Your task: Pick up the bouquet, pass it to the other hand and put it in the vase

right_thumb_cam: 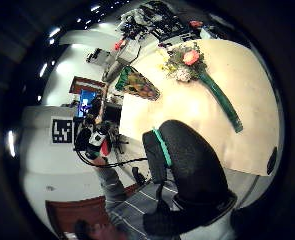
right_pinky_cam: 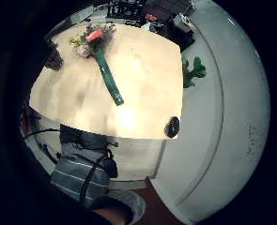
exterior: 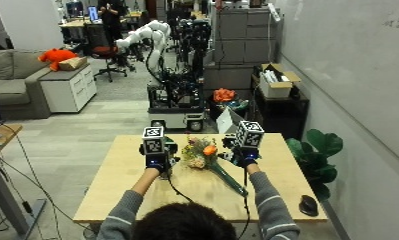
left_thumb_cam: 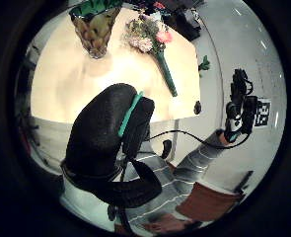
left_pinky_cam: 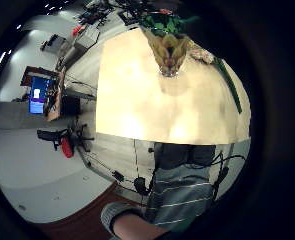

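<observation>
Two gloved hands were raised over the table point(exterior: 119, 200), neither holding anything. The left hand point(exterior: 156, 159) showed one relaxed, loosely bent finger point(left_thumb_cam: 110, 128) in its thumb-side palm view; the right hand point(exterior: 242, 155) showed one likewise point(right_thumb_cam: 187, 160); how the remaining fingers stood could not be told. Between the two hands, on the tabletop, lay the bouquet point(exterior: 205, 157): an orange bloom among pale small flowers and greenery, the head pointing away from the person, the dark green wrapped stem point(exterior: 229, 182) running back toward the right forearm. Judged light, the head soft and easily crushed, the stem stiffer; hold is best taken on the wrapped stem just below the flowers. The vase point(left_thumb_cam: 95, 29), faceted glass with a green rim, stood upright on the table near the left hand, beside the flower head and apart from it; no stems were visible in it. A dark mouse point(exterior: 308, 205) lay at the table's near right corner.
</observation>
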Action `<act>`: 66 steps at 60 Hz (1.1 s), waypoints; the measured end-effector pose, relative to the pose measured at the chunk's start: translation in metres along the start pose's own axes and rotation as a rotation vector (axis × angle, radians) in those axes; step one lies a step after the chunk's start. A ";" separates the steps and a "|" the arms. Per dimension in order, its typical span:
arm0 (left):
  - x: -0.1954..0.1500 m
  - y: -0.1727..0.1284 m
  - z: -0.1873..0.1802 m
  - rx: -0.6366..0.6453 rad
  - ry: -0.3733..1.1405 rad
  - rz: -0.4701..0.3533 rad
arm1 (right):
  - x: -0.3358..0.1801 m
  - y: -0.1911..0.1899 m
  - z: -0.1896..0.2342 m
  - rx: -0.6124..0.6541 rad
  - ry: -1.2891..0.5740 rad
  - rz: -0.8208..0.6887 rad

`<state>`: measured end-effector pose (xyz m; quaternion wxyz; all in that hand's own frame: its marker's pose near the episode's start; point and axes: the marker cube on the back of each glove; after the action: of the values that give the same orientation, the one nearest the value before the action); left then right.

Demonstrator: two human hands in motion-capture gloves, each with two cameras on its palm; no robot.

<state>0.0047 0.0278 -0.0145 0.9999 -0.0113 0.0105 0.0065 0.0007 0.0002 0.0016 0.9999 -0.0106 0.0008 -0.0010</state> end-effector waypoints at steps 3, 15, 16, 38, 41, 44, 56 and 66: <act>-0.001 0.001 0.000 0.005 0.003 -0.001 | 0.000 0.003 0.000 -0.010 0.012 -0.001; 0.003 0.023 -0.022 0.046 -0.007 0.023 | 0.001 0.005 0.000 0.004 -0.026 -0.023; 0.004 0.024 -0.024 0.056 -0.004 0.029 | 0.001 0.004 0.000 0.003 -0.033 -0.025; 0.001 -0.026 0.012 0.076 0.030 0.020 | -0.015 0.010 -0.010 -0.030 0.035 0.022; 0.000 -0.019 0.011 0.051 0.044 0.018 | -0.014 0.008 -0.010 -0.032 0.039 0.028; 0.000 -0.017 0.011 0.049 0.055 0.023 | -0.019 0.013 -0.014 -0.038 0.040 0.041; 0.009 -0.028 0.022 0.099 0.037 0.051 | -0.004 -0.008 -0.009 -0.026 0.153 0.217; 0.020 -0.032 0.036 0.110 -0.011 0.077 | 0.015 -0.049 0.021 -0.004 0.146 0.309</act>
<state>0.0259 -0.0029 0.0218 0.9980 0.0442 0.0057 0.0446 0.0154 -0.0482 0.0236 0.9855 -0.0122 0.0749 0.1520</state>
